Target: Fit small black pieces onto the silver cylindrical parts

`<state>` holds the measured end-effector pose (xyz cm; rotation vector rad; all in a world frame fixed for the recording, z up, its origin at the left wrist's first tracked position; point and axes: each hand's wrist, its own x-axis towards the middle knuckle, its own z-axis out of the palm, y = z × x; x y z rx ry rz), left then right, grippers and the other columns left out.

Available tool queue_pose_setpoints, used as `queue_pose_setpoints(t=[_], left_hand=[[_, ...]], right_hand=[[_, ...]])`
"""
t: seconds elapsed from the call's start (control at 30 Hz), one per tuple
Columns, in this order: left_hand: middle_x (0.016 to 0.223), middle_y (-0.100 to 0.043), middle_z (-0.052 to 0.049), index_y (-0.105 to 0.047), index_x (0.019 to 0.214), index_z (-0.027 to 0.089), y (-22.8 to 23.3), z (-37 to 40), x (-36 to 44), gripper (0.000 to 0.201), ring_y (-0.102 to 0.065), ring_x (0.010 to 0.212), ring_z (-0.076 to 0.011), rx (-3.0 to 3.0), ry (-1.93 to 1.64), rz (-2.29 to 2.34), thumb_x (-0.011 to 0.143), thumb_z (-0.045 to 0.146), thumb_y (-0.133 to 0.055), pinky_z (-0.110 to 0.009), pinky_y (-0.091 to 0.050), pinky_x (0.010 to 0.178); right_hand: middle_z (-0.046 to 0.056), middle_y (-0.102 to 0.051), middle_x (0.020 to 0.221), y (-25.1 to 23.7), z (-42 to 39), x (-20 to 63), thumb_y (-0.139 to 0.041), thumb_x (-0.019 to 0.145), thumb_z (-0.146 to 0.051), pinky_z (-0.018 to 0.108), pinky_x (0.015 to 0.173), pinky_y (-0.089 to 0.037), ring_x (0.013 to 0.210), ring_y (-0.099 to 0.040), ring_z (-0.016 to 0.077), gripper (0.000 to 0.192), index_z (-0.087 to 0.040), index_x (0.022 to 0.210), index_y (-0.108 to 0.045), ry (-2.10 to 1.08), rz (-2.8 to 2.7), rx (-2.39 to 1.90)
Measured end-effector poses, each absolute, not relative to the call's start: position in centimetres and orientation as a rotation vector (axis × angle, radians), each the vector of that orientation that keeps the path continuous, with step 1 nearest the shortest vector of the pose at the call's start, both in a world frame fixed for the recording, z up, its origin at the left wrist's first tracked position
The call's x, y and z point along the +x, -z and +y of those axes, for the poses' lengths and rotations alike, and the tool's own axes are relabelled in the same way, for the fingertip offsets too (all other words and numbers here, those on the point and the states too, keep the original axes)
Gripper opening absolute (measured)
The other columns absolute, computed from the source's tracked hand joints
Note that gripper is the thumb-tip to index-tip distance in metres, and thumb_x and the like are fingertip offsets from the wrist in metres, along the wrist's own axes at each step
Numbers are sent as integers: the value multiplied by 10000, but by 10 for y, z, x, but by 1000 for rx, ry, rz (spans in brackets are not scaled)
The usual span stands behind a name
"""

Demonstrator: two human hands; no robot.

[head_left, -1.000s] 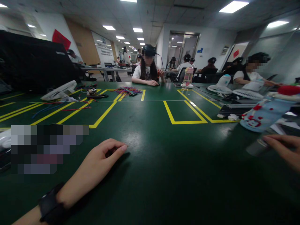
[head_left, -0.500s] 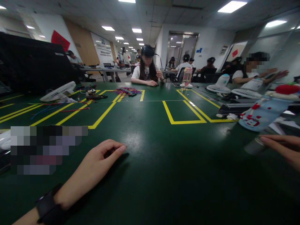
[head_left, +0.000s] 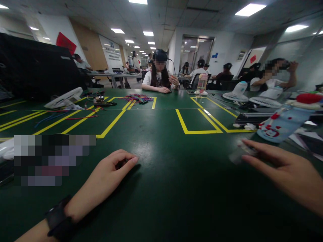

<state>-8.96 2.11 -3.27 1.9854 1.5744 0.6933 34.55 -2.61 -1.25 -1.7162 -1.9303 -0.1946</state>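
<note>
My left hand (head_left: 108, 176) is resting on the green surface (head_left: 171, 188), fingers curled loosely under, thumb against forefinger; something small and dark is showing in the curl, too hidden to identify. A black watch (head_left: 59, 220) is sitting on that wrist. My right hand (head_left: 285, 171) is lying low over the surface, fingers stretched out flat, fingertips (head_left: 248, 158) touching a small clear bottle (head_left: 238, 153) that is blurred; whether they are gripping it I cannot tell. Just beyond that hand a pale blue bottle with red spots (head_left: 280, 126) is lying tilted. Yellow tape lines (head_left: 199, 131) are running ahead of both hands. Far across, a person in white (head_left: 157, 79) is sitting beside a heap of coloured cords (head_left: 138, 98).
</note>
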Motion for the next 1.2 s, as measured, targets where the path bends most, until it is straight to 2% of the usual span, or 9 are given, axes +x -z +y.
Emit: queue_pose_setpoints(t=[0.07, 0.17, 0.3, 0.47, 0.57, 0.67, 0.87, 1.03, 1.2], left_hand=[[954, -668, -22, -673, 919, 254, 33, 21, -90, 317, -619, 897, -223, 1992, -692, 1564, 868, 514, -498, -346, -480, 793], [954, -676, -19, -680, 923, 258, 35, 22, -93, 311, -624, 893, -223, 2011, -691, 1559, 865, 508, -504, -336, -485, 783], [961, -675, -26, -681, 960, 258, 36, 21, -92, 310, -621, 878, -232, 2014, -698, 1617, 866, 498, -508, -360, -481, 789], [1057, -633, -31, -665, 1040, 286, 22, 9, -55, 259, -585, 968, -229, 2115, -899, 1472, 870, 431, -534, -376, -461, 865], [1071, -616, -20, -683, 1027, 321, 7, 3, -25, 223, -576, 986, -218, 2170, -883, 1254, 873, 398, -542, -371, -468, 883], [998, -624, -18, -724, 876, 294, -5, 4, -12, 193, -588, 929, -210, 2146, -896, 1190, 864, 385, -554, -355, -483, 839], [982, -620, -3, -734, 868, 314, 9, 12, -26, 170, -588, 931, -205, 2063, -862, 1275, 842, 407, -594, -348, -459, 850], [1016, -645, -6, -747, 898, 344, 33, 12, -22, 145, -574, 984, -231, 2198, -615, 1239, 826, 370, -623, -399, -443, 885], [1087, -637, -11, -684, 1096, 363, 25, 15, -44, 285, -595, 1000, -224, 2114, -676, 1298, 843, 442, -580, -374, -463, 900]], right_hand=[[14, -611, 1158, 5, -21, 286, -590, 826, -424, 286, 855, -501, 1002, -597, 155, 439, -297, 1245, -554, -29, -2094, -1442], [7, -573, 1208, 5, -15, 216, -555, 864, -353, 266, 957, -459, 1085, -549, 121, 425, -285, 1281, -516, -392, -2240, -1167], [11, -554, 1216, 21, -13, 179, -539, 869, -290, 266, 949, -454, 1077, -535, 111, 438, -287, 1304, -488, -628, -2258, -1048], [38, -559, 1190, 42, -11, 182, -698, 733, -352, 346, 964, -441, 1065, -546, 152, 799, -273, 1399, -264, -732, -2075, -1144], [38, -595, 1102, 44, -8, 182, -678, 751, -304, 336, 910, -462, 998, -574, 147, 695, -242, 1333, -303, -814, -2023, -1149], [40, -593, 1099, 39, -8, 182, -662, 759, -279, 318, 880, -468, 987, -574, 144, 628, -231, 1297, -342, -841, -2022, -1162], [5, -589, 1006, 31, -11, 193, -611, 763, -226, 244, 737, -475, 850, -567, 104, 366, -227, 1109, -491, -801, -2070, -1208], [24, -588, 1012, 33, -11, 191, -619, 751, -227, 247, 749, -485, 860, -569, 114, 391, -210, 1118, -487, -758, -2055, -1193], [28, -581, 1038, 33, -7, 214, -636, 759, -283, 262, 805, -505, 913, -580, 128, 387, -227, 1104, -469, -524, -2004, -1218]])
